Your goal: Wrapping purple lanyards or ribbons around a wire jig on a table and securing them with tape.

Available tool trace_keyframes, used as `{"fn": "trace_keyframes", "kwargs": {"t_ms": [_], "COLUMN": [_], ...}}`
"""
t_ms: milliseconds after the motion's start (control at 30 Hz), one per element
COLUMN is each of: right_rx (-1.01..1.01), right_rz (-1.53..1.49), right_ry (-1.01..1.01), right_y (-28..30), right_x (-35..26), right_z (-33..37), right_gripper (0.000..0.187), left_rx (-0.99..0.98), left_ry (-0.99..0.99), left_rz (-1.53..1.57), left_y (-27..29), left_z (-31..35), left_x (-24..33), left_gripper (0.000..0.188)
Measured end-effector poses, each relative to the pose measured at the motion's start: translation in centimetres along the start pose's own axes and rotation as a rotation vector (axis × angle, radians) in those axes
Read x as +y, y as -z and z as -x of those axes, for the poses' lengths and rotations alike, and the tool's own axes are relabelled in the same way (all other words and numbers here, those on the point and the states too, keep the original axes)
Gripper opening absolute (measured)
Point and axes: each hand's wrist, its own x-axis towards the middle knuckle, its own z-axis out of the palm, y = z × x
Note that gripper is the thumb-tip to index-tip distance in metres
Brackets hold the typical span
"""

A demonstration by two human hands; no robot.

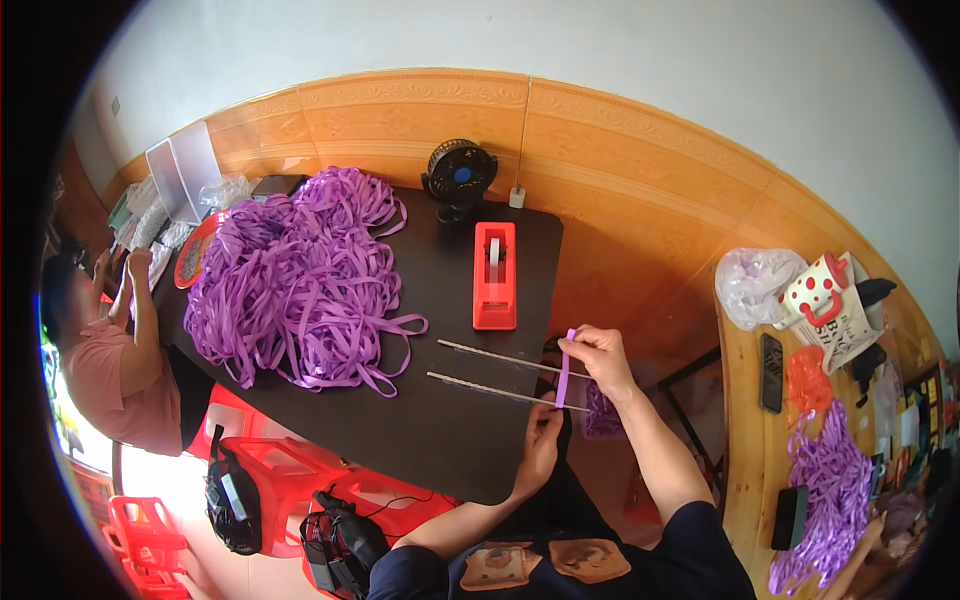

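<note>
Two thin metal rods [490, 353] lie side by side on the dark table and stick out past its right edge. Across them, near their outer ends, runs a short purple ribbon [564, 372]. My right hand [603, 362] pinches the ribbon's upper end beside the far rod. By the near rod, my left hand [541, 440] is closed at the ribbon's lower end, fingertips touching it. Whether the ribbon loops fully around the rods, I cannot tell. A large tangled heap of purple ribbon [300, 280] covers the table's left part.
Behind the rods stands a red tape dispenser [494, 275], with a small black fan [459, 175] beyond it. A wooden table [745, 440] at right carries more purple ribbon [825, 490], a phone and bags. Another person [125, 370] works at far left. Red stools [270, 480] hold black bags.
</note>
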Motion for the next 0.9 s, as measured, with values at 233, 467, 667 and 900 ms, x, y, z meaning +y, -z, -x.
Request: {"fn": "trace_keyframes", "kwargs": {"t_ms": [233,467,667,900], "right_rx": [0.033,0.016,0.094,0.111], "right_rz": [-0.219,-0.166,-0.180,-0.600], "right_ry": [-0.222,0.002,-0.228,-0.583], "right_y": [-0.5,-0.3,0.1,-2.5], "right_x": [0.4,-0.6,1.3,1.7], "right_z": [0.3,-1.1,0.4,3.9], "right_gripper": [0.014,0.015,0.010,0.012], "left_rx": [0.153,0.135,0.155,0.134], "left_ry": [-0.224,-0.108,-0.145,-0.217], "left_rz": [0.044,-0.021,0.139,0.279], "left_y": [-1.7,-0.7,-1.6,-2.2], "left_z": [-1.4,-1.1,-2.1,-4.1], "left_x": [2.2,-0.3,0.1,0.6], "left_gripper": [0.032,0.030,0.031,0.025]}}
